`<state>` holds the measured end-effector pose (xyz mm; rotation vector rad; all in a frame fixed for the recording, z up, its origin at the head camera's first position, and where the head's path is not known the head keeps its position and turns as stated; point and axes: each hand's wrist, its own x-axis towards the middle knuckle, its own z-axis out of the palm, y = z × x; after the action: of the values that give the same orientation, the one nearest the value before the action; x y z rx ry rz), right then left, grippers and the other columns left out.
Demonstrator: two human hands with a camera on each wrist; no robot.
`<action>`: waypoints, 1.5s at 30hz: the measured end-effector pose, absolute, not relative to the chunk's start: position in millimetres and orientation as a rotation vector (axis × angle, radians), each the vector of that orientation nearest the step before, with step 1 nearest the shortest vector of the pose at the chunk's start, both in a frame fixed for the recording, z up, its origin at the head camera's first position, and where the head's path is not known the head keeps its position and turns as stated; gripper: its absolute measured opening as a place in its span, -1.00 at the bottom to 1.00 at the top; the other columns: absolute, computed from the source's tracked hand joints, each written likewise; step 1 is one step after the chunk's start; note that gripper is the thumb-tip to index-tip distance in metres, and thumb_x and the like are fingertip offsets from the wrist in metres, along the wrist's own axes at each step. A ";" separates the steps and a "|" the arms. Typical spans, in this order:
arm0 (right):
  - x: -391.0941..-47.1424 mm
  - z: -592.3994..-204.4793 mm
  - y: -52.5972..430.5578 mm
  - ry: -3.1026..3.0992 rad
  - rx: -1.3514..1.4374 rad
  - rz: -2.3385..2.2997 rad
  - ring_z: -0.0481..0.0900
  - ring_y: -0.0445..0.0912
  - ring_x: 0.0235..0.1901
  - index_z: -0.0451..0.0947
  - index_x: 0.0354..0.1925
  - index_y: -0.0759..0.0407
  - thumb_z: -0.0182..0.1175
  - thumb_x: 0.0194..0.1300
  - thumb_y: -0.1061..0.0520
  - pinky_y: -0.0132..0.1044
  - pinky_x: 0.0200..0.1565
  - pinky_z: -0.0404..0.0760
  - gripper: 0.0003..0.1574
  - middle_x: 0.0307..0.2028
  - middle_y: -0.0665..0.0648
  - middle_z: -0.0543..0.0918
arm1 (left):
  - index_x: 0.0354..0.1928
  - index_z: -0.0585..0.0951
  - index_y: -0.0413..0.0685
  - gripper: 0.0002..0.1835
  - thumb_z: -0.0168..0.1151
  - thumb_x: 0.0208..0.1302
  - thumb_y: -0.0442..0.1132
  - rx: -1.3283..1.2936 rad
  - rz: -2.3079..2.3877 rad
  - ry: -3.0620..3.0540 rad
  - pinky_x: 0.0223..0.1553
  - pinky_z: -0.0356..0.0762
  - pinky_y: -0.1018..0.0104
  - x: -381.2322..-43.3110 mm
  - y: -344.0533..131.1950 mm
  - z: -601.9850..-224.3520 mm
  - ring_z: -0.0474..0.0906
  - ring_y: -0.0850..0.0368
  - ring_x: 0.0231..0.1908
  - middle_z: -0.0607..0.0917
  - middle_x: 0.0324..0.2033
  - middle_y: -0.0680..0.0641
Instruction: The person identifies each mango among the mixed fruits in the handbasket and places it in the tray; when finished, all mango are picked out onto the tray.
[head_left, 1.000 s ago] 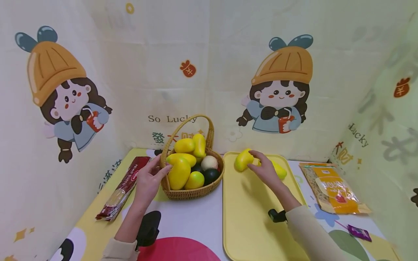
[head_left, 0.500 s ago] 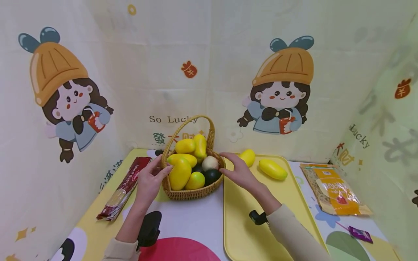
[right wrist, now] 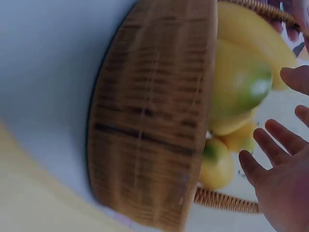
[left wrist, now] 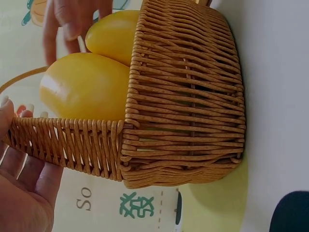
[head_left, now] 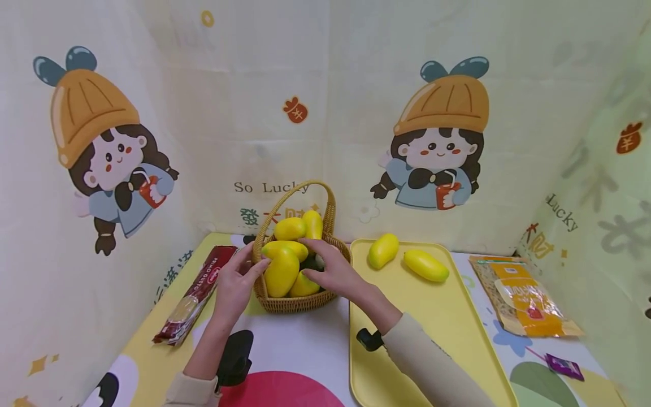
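A wicker basket (head_left: 297, 305) full of yellow mangoes (head_left: 282, 273) and other fruit stands at the back of the table. My left hand (head_left: 235, 285) grips the left side of its tall handle (left wrist: 67, 142), thumb on one side and fingers on the other in the left wrist view. Over the basket's right part hangs my right hand (head_left: 339, 272), fingers spread and holding nothing. It covers much of the dark and pale fruit there. In the right wrist view its fingers reach above a mango with a green tip (right wrist: 239, 82).
Right of the basket lies a yellow tray (head_left: 432, 322) bearing two yellow mangoes (head_left: 426, 265) near its far end. A dark red noodle packet (head_left: 195, 294) lies to the left. Farther right are an orange food bag (head_left: 529, 297) and a small purple packet (head_left: 563, 366).
My right hand has moved left from the mangoes on the tray to above the basket, leaving both mangoes there. My left hand has stayed on the handle.
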<state>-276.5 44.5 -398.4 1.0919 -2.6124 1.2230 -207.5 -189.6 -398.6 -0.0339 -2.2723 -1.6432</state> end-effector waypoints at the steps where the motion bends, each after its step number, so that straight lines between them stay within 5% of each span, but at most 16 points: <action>1: -275.5 -398.0 40.0 -2.608 1.106 1.205 0.34 -0.07 0.39 0.23 0.47 -0.07 0.29 0.31 0.08 -0.03 0.40 0.39 -0.17 0.40 -0.04 0.38 | 0.38 0.43 0.34 -0.44 0.23 0.35 0.10 -0.034 -1.645 -2.274 -0.03 0.53 0.64 -206.9 -189.6 -398.5 0.54 0.06 0.00 0.60 0.18 0.00; 6: -269.2 -396.1 22.1 -2.611 1.130 1.162 0.33 -0.14 0.39 0.22 0.46 -0.18 0.29 0.32 0.07 -0.09 0.38 0.43 -0.18 0.40 -0.11 0.36 | 0.38 0.44 0.35 -0.45 0.22 0.36 0.11 -0.048 -1.648 -2.275 -0.01 0.52 0.63 -205.9 -189.9 -399.4 0.53 0.08 0.02 0.58 0.21 0.02; 19: -259.3 -395.7 10.5 -2.598 1.131 1.127 0.47 -0.14 0.21 0.33 0.32 -0.07 0.34 0.28 0.14 -0.20 0.29 0.53 -0.29 0.27 -0.03 0.46 | 0.38 0.44 0.29 -0.44 0.23 0.36 0.09 -0.045 -1.652 -2.266 -0.01 0.53 0.64 -205.7 -190.5 -400.6 0.54 0.07 0.04 0.57 0.23 0.01; 29: -258.4 -402.0 11.7 -2.647 1.168 1.183 0.45 -0.13 0.22 0.23 0.41 -0.11 0.36 0.23 0.15 -0.14 0.32 0.50 -0.14 0.33 -0.04 0.42 | 0.39 0.42 0.28 -0.43 0.22 0.37 0.07 -0.041 -1.675 -2.261 -0.02 0.54 0.65 -205.1 -189.0 -400.5 0.55 0.05 0.06 0.57 0.23 0.00; 45: -256.4 -404.6 21.1 -2.399 1.116 1.267 0.46 -0.12 0.19 0.41 0.25 0.03 0.44 0.11 0.29 -0.13 0.28 0.52 -0.24 0.20 0.00 0.51 | 0.40 0.42 0.31 -0.42 0.23 0.36 0.07 -0.047 -1.665 -2.248 -0.03 0.57 0.61 -206.5 -189.4 -402.9 0.53 0.08 0.01 0.57 0.22 0.04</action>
<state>-256.4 21.1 -404.6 1.1164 -2.3990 1.2672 -206.5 -189.4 -402.9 -0.0466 -2.2481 -1.6653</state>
